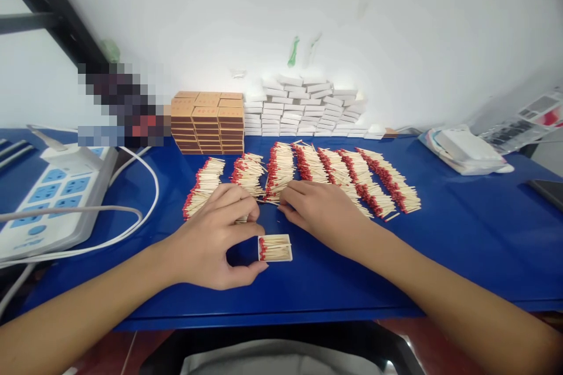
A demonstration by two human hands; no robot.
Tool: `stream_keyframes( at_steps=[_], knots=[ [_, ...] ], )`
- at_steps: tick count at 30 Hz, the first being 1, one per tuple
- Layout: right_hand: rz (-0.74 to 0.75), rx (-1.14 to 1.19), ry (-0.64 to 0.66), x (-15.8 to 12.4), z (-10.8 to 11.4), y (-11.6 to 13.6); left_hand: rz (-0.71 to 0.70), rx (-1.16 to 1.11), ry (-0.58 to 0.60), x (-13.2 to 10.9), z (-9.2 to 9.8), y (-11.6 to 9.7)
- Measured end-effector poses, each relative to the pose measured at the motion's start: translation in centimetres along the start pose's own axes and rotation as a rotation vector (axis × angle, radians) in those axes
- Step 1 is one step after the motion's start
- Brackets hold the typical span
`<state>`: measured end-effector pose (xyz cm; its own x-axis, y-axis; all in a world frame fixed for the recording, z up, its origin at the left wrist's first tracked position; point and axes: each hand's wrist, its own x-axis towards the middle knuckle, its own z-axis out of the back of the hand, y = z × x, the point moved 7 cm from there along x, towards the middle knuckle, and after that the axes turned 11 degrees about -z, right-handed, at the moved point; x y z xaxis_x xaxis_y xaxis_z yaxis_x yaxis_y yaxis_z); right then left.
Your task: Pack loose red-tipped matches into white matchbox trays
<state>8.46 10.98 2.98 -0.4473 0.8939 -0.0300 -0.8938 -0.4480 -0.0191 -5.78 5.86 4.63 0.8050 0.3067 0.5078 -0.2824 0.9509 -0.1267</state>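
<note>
A small white matchbox tray [275, 248] lies on the blue table, filled with red-headed matches that point left. My left hand [215, 237] holds its left end between thumb and index finger; the other fingers reach over toward the piles. My right hand [321, 211] is above and to the right of the tray, fingers curled and pressed together at the lower edge of a match pile [281, 167]. What its fingertips hold, if anything, is hidden. Several slanting rows of loose matches [387, 179] spread behind both hands, partly covered by them.
Brown matchboxes [207, 123] are stacked at the back left, beside a heap of white trays [303, 106] against the wall. A white power strip [57, 199] with looping cables [153, 187] takes up the left side. A white packet [466, 149] lies at the back right.
</note>
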Motion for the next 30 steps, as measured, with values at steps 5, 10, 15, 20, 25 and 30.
stream_keyframes(
  at_steps=[5, 10, 15, 20, 25, 30],
  knots=[
    [0.06, 0.049, -0.032, -0.13, -0.44, -0.28, 0.004, -0.003, -0.015, -0.01, 0.0, 0.01],
    [0.059, 0.074, -0.055, -0.12, -0.6, -0.39, 0.003, 0.005, -0.007, -0.05, 0.02, -0.04],
    [0.06, 0.104, -0.053, -0.09, -0.68, -0.43, 0.004, 0.016, 0.005, -0.09, -0.07, -0.01],
    [0.062, 0.18, -0.078, 0.04, -0.79, -0.62, 0.005, 0.012, 0.01, -0.15, -0.21, -0.01],
    [0.007, 0.208, -0.027, 0.13, -0.66, -0.98, 0.015, 0.007, 0.013, -0.2, -0.26, 0.19],
    [-0.029, 0.101, 0.025, 0.03, -0.5, -0.81, 0.032, 0.028, -0.015, -0.2, -0.14, 0.56]
  ],
)
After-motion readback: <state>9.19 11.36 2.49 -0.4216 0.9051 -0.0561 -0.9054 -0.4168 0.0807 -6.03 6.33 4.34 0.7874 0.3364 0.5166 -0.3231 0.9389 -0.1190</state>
